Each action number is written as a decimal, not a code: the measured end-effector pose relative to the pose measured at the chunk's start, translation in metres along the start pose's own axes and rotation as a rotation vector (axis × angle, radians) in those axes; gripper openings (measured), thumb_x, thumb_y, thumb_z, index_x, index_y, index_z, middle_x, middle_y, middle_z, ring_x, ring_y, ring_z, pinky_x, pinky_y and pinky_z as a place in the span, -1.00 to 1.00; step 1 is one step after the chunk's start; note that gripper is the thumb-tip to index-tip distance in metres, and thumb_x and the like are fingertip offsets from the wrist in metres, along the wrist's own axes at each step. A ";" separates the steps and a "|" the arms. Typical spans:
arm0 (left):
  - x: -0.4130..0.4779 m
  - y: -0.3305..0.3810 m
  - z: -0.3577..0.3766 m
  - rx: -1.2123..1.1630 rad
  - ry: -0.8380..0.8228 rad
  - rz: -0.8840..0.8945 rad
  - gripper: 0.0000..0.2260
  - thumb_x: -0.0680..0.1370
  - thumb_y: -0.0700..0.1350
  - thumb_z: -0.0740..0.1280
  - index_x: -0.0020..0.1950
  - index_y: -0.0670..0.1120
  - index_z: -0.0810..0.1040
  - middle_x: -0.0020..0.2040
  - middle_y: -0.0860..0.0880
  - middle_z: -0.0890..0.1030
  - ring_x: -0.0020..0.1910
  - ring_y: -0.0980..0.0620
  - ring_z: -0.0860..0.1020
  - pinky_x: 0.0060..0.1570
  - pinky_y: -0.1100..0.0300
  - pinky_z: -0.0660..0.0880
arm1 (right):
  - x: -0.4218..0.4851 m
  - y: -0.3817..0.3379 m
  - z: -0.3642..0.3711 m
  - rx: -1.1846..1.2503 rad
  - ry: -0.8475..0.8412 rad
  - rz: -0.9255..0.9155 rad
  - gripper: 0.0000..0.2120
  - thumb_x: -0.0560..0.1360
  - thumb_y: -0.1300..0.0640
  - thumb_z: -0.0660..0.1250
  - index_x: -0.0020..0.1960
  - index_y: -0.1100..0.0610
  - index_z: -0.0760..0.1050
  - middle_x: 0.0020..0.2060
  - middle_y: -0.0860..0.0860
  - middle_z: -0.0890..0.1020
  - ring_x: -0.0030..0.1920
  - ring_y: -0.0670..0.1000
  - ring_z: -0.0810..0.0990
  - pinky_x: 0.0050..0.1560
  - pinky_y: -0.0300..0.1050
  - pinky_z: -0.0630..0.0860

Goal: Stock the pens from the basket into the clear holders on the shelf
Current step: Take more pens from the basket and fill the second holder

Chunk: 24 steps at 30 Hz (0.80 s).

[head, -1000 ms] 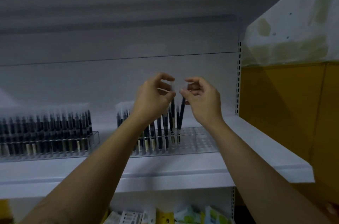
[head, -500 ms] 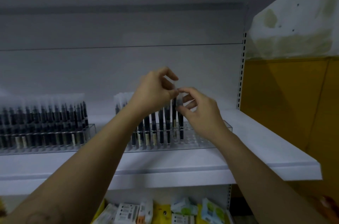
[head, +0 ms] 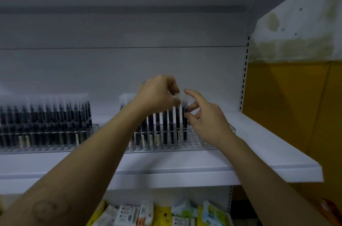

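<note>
A clear holder (head: 212,139) stands on the white shelf (head: 259,144), its left part filled with upright dark pens (head: 164,129) in clear sleeves; its right part holds none. My left hand (head: 157,96) pinches the clear top of a pen (head: 177,125) near the row's right end. My right hand (head: 205,120) is beside the last pen (head: 185,124), fingers spread and touching its upper part. A second holder (head: 48,140) on the left is full of the same pens. The basket is out of view.
The shelf's right end (head: 303,170) juts out before a yellow wall panel (head: 288,107). Below the shelf lie packets in yellow, white and green (head: 157,214). A slotted upright (head: 244,72) runs up the back right.
The pen in my right hand has gone down into the holder at the row's right end. My right hand's fingers have spread open. The view has tilted, so the shelf sits higher.
</note>
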<state>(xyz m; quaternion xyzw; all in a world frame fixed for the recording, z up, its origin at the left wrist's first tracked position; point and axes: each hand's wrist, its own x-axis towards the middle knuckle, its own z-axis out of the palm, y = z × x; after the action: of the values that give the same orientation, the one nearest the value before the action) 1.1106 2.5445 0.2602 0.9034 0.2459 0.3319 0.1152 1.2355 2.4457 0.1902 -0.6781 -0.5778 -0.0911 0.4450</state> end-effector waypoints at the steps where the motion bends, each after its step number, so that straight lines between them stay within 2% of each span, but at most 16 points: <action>1: 0.000 0.001 -0.001 0.017 -0.024 0.003 -0.80 0.43 -0.02 0.50 -0.14 0.10 0.47 -0.03 0.10 0.56 -0.05 0.05 0.56 0.12 -0.05 0.52 | -0.001 0.000 0.000 -0.009 -0.004 0.002 -0.39 0.56 0.16 0.34 0.49 -0.20 0.19 -0.05 -0.16 0.53 -0.21 -0.10 0.59 -0.03 -0.06 0.59; 4: -0.003 0.003 0.000 0.067 -0.012 0.046 -0.82 0.45 0.01 0.47 -0.05 0.08 0.50 -0.01 0.15 0.50 0.06 0.06 0.53 0.24 -0.01 0.43 | -0.002 -0.003 -0.002 -0.031 -0.019 0.007 -0.39 0.56 0.16 0.33 0.50 -0.19 0.17 -0.03 -0.13 0.54 -0.18 -0.10 0.59 -0.02 -0.08 0.57; 7: -0.008 0.002 0.002 0.124 0.045 0.096 -0.78 0.47 0.05 0.45 0.06 0.07 0.53 0.10 0.11 0.52 0.15 0.05 0.49 0.35 -0.10 0.31 | -0.004 -0.009 -0.005 -0.042 -0.049 0.007 -0.38 0.57 0.14 0.32 0.51 -0.19 0.14 0.05 -0.07 0.55 -0.12 -0.08 0.58 0.03 -0.10 0.57; 10: -0.012 0.001 0.000 0.306 0.035 0.124 -0.68 0.50 0.12 0.38 0.21 0.09 0.48 0.29 0.05 0.48 0.35 0.00 0.38 0.47 -0.24 0.02 | -0.004 -0.013 -0.009 -0.119 -0.087 0.014 -0.33 0.56 0.05 0.34 0.53 -0.21 0.06 0.14 -0.07 0.54 -0.04 -0.07 0.58 0.08 -0.09 0.55; 13: -0.020 0.003 -0.008 0.421 0.026 0.174 -0.54 0.51 0.17 0.33 0.37 0.10 0.37 0.43 0.04 0.37 0.47 0.03 0.24 0.48 -0.24 -0.18 | -0.005 -0.017 -0.017 -0.243 -0.082 -0.002 -0.26 0.54 -0.05 0.34 0.55 -0.19 -0.03 0.21 -0.07 0.52 0.07 -0.04 0.55 0.08 -0.09 0.51; 19: -0.048 0.001 -0.020 0.492 0.044 0.236 -0.44 0.52 0.18 0.31 0.46 0.07 0.27 0.48 0.03 0.32 0.53 0.08 0.13 0.50 -0.15 -0.24 | -0.008 -0.037 -0.032 -0.361 -0.064 -0.042 -0.24 0.53 -0.09 0.34 0.57 -0.10 -0.02 0.38 -0.02 0.39 0.27 0.01 0.46 0.20 -0.02 0.47; 24: -0.086 -0.013 -0.035 0.534 0.087 0.259 -0.42 0.53 0.23 0.25 0.49 0.04 0.25 0.49 0.03 0.32 0.53 0.07 0.13 0.52 -0.08 -0.18 | -0.019 -0.072 -0.027 -0.321 -0.063 -0.120 -0.25 0.52 -0.07 0.35 0.57 -0.07 0.02 0.44 -0.04 0.31 0.38 0.02 0.34 0.30 -0.05 0.36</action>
<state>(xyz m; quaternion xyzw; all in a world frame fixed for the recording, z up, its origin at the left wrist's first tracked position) 1.0261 2.5130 0.2353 0.9105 0.2120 0.3057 -0.1806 1.1780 2.4089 0.2296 -0.7075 -0.6087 -0.1874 0.3064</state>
